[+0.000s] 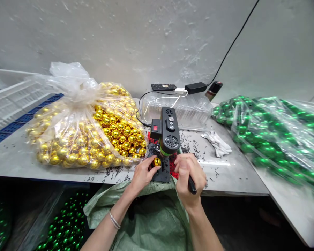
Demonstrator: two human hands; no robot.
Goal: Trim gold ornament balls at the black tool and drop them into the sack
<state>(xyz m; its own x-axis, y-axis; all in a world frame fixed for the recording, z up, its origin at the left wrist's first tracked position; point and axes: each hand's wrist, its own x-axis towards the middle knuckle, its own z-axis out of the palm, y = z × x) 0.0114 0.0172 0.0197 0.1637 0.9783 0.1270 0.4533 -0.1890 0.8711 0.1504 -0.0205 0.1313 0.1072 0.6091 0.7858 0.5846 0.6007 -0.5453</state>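
Note:
Thumb and fingers of my left hand close around a shiny gold ball, which rests on the black base plate of a small bench press. Right above the ball is the black head of this machine, with round vents and buttons on top. My right hand is wrapped round the machine's black lever handle, whose end sticks out below the fist. Just left of the machine, a clear plastic bag spills over with many gold balls.
Green balls fill a clear bag on the right. White gloves lie near black scraps on the table. Behind the machine sit a clear plastic box and cables. Green sacking hangs at the front edge; a white crate stands left.

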